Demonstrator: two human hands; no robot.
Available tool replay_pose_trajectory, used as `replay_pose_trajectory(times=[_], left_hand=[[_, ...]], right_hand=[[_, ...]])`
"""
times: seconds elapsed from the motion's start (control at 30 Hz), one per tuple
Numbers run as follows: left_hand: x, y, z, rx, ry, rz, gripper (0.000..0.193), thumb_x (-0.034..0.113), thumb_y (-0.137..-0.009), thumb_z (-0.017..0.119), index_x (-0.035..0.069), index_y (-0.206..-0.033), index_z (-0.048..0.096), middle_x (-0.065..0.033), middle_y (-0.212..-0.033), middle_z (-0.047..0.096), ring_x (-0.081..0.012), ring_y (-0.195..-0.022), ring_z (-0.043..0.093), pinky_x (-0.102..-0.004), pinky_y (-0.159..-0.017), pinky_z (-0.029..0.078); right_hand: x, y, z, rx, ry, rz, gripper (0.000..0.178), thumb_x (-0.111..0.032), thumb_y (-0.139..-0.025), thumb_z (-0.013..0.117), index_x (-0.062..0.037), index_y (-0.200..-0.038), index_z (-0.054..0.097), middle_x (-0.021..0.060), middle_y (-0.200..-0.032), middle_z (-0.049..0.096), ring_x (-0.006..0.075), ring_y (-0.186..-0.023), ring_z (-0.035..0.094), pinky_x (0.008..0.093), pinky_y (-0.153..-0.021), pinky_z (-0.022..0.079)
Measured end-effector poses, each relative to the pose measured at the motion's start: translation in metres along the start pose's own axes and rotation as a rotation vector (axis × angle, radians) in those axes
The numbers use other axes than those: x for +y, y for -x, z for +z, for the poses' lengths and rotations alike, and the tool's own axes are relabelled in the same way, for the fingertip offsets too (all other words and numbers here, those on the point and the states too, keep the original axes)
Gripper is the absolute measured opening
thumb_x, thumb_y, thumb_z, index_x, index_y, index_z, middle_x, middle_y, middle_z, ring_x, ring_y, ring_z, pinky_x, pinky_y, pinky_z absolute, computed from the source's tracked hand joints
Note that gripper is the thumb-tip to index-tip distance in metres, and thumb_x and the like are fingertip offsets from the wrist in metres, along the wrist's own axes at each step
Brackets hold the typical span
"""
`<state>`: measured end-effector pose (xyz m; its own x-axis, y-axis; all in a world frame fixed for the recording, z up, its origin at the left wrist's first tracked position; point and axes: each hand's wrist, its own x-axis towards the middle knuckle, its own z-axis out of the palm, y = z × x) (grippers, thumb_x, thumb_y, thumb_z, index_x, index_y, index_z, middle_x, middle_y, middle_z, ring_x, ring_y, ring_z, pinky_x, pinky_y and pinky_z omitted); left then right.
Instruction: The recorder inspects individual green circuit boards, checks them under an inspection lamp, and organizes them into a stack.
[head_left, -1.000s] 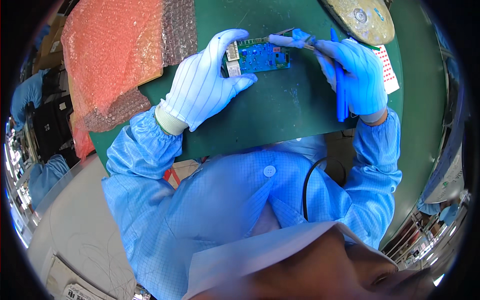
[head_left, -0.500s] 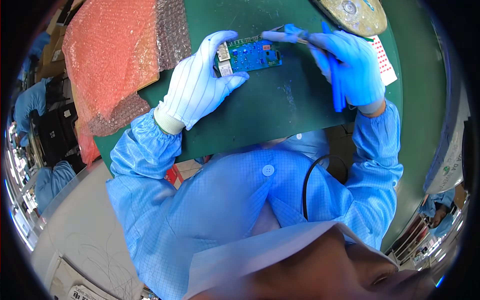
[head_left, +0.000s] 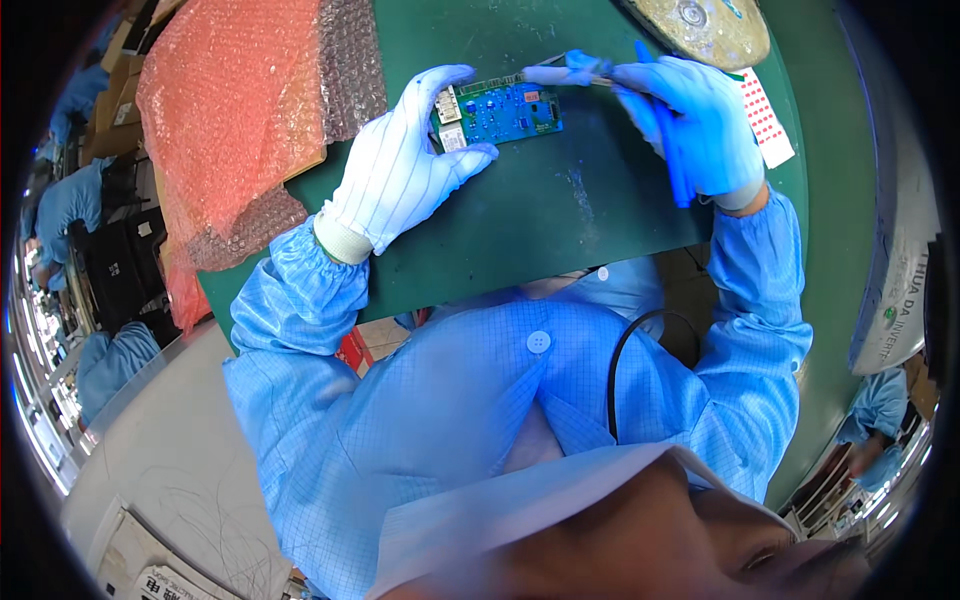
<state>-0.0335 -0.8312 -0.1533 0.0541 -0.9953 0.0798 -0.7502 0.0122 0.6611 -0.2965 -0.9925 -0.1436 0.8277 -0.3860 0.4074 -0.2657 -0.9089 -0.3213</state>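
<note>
Circuit board (head_left: 505, 120) lies left-to-right lengthwise, white blocks (head_left: 453, 137) at left end.

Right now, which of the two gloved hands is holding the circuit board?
The left hand, curled around the left end of the circuit board. The right hand is apart from it, holding a blue pen-like tool.
</note>
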Motion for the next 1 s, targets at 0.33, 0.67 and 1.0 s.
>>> replay_pose_trajectory(times=[0.33,0.67,1.0], left_hand=[[0.002,0.001,0.000,-0.041,0.007,-0.043,0.070,0.030,-0.080,0.081,0.014,-0.139,0.046,-0.0167,-0.120,0.066,-0.0376,-0.106,0.068,-0.0426,-0.088,0.056],[0.007,0.000,-0.002,-0.011,-0.047,-0.043,0.072,0.034,-0.079,0.081,0.014,-0.139,0.045,-0.0191,-0.118,0.066,-0.0379,-0.092,0.070,-0.0413,-0.082,0.057],[0.033,-0.018,-0.011,0.139,0.310,0.110,0.083,0.039,-0.078,0.083,0.009,-0.143,0.042,-0.0173,-0.132,0.059,-0.0290,-0.093,0.073,-0.0365,-0.084,0.057]], right_hand=[[0.004,0.001,0.004,0.008,-0.028,0.005,0.022,-0.018,-0.086,0.072,-0.0102,-0.107,0.070,0.0121,-0.084,0.067,0.0316,-0.073,0.065,0.0386,-0.065,0.052],[0.005,0.000,-0.004,0.067,-0.017,-0.049,0.019,-0.011,-0.087,0.072,-0.0065,-0.105,0.070,0.0107,-0.081,0.066,0.0277,-0.070,0.064,0.0358,-0.064,0.050],[0.005,0.048,-0.050,0.150,-0.267,0.605,0.029,-0.014,-0.096,0.066,-0.0037,-0.123,0.064,0.0079,-0.105,0.068,0.0164,-0.090,0.065,0.0257,-0.077,0.051]])
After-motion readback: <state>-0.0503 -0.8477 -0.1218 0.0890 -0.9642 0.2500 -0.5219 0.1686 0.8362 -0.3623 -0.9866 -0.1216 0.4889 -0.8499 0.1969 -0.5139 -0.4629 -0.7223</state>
